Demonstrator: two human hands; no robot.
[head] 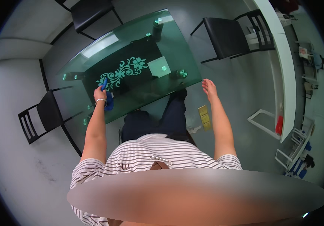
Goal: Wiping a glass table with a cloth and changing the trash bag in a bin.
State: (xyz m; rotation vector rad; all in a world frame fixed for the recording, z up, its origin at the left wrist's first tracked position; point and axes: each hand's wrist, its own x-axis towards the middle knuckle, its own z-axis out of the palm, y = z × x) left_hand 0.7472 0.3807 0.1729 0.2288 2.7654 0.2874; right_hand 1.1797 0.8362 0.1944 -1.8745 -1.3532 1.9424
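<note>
My left hand (99,93), with a bangle on its wrist, is closed around a blue object (104,84) over the left part of a glass table (139,99). A wider blue patch (110,102) shows beside the wrist; whether it is part of the same object or its reflection, I cannot tell. Just beyond the table's near right corner, my right hand (210,89) hangs in the air with fingers apart and nothing in it. Pale green floral decoration (120,74) marks the dark middle of the table. A light square (159,67) shows to its right.
Black chairs stand at the left (48,113), the far side (91,14) and the right (225,38) of the table. A yellow three-part object (204,118) lies on the floor. Along the right runs a white partition (289,84), with people beyond it.
</note>
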